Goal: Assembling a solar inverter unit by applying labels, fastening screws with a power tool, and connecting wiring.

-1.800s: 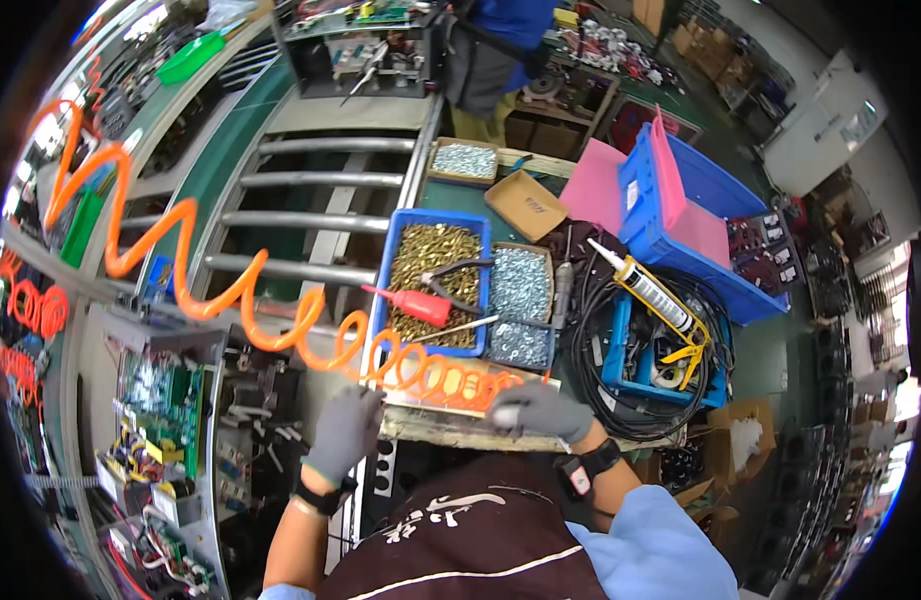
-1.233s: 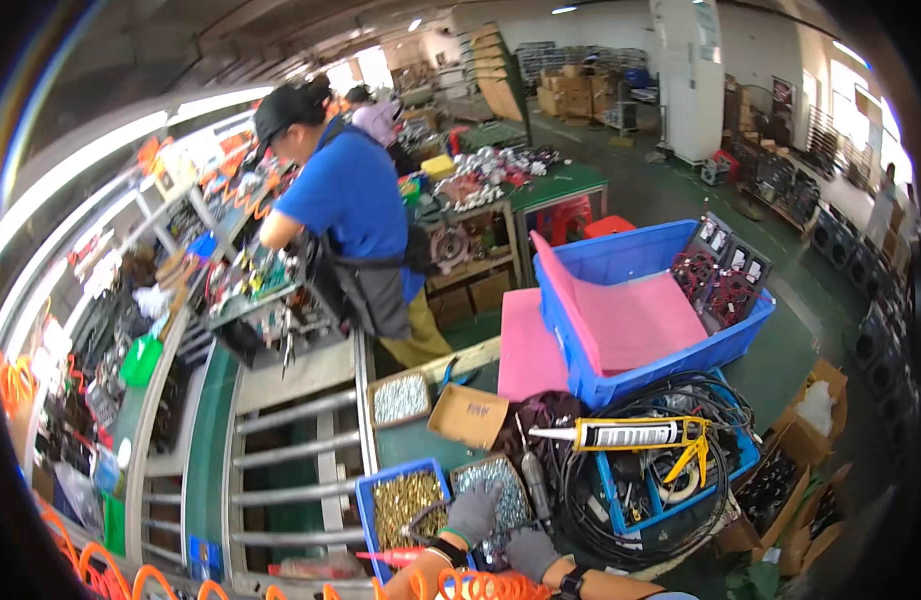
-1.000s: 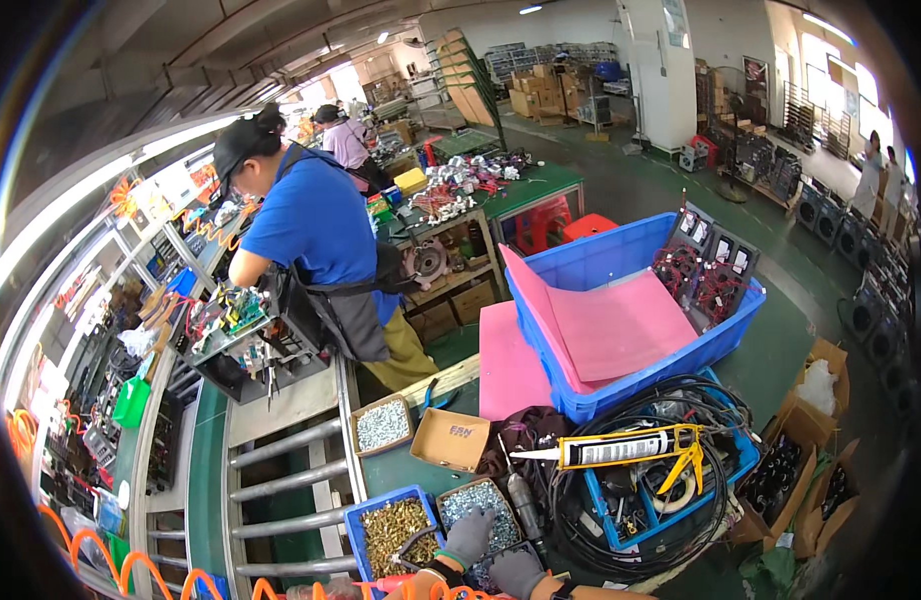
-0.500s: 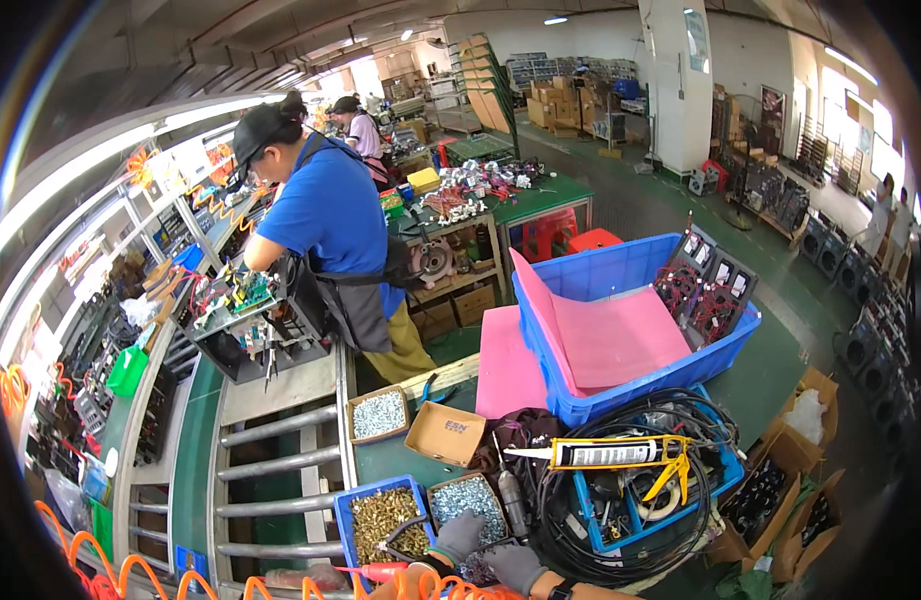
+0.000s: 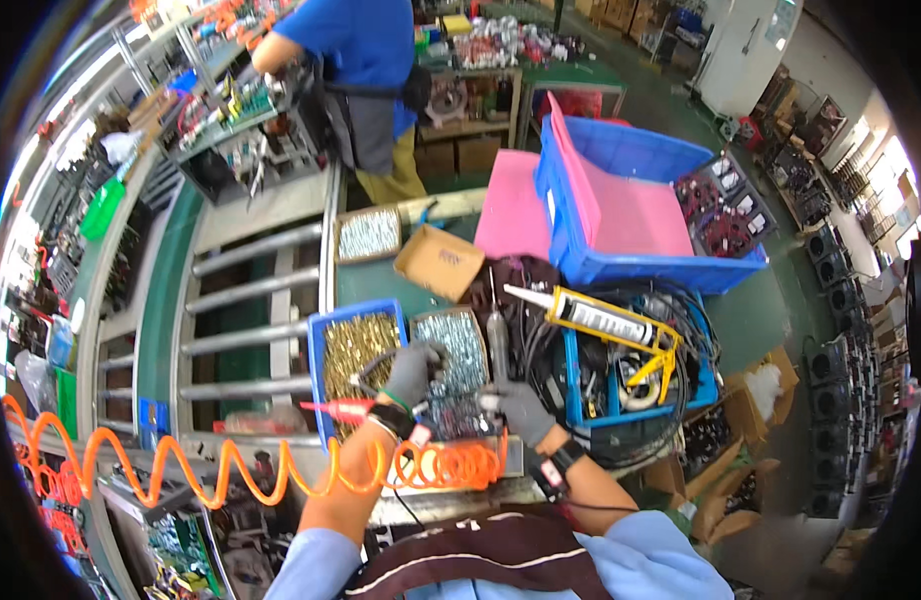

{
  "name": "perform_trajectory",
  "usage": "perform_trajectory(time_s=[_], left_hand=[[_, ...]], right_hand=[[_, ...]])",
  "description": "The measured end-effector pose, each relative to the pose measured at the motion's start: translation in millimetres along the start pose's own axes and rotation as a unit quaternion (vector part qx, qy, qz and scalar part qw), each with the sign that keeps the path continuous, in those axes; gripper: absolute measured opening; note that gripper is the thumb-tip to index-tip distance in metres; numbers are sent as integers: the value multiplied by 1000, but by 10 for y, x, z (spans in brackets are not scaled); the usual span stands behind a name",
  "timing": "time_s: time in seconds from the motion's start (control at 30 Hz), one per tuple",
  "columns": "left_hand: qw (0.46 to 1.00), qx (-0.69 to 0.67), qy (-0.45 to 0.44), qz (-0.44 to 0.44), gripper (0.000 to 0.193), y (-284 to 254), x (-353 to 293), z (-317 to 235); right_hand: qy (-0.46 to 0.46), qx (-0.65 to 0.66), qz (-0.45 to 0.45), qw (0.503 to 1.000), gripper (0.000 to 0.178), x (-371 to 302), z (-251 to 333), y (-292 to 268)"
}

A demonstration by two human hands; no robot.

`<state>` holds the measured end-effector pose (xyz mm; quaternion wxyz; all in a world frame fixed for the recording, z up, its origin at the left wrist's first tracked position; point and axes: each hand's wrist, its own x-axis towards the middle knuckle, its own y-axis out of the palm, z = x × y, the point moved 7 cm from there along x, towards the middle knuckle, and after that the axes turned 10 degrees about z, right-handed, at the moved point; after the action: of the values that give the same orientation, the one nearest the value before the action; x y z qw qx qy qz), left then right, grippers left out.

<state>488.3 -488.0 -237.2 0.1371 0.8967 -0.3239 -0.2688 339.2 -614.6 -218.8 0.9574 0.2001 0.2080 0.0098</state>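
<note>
Silvery fasteners point(image 5: 464, 345) lie near our left hand point(image 5: 411, 372) and right hand point(image 5: 524, 411), seemingly for easy reach. We cannot tell whether either grip is spread or pinching.

Tub point(image 5: 651, 272) behind caulking gun point(image 5: 603, 319), bin point(image 5: 316, 350) left of both

Grey gloves point(image 5: 528, 414), light-blue sleeves point(image 5: 663, 552)

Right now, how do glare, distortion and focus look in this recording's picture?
Head view: fisheye distortion, with black corners; head view, right rim: glare washes out the windows; head view, centre: left hand and right hand have readable outlines, but fine detail there is hard to make out.
</note>
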Motion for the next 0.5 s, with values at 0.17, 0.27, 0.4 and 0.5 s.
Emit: perform_trajectory(time_s=[0.17,0.27,0.4,0.5], left_hand=[[995,82,-49,-19,19,154,21,-31],[907,418,-28,-51,24,209,-9,-63],[648,754,-109,10,27,498,39,42],[604,790,-100,27,21,527,42,132]], right_hand=[[43,89,23,995,13,22,-149,-61],[49,117,18,992,13,4,-228,-38],[84,170,35,981,14,-6,-315,-84],[97,181,62,977,14,-25,-298,-55]])
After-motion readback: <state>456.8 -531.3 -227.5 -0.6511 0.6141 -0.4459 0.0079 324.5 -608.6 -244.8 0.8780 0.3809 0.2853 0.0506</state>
